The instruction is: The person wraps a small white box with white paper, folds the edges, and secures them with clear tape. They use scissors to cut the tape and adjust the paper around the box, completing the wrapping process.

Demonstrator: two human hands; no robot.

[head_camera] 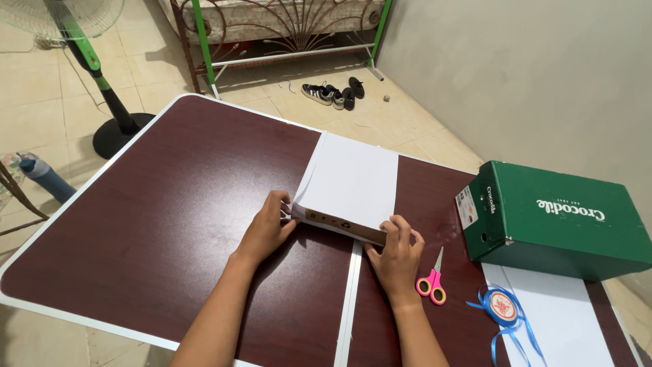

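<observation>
2 hands (pixel 268 228), 2 boxes (pixel 346 187), 1 scissors (pixel 432 280), 1 ribbon roll (pixel 503 306)

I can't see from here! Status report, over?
Left hand and right hand pressing white paper around box. Scissors beside right hand. Nothing blocking.
</observation>
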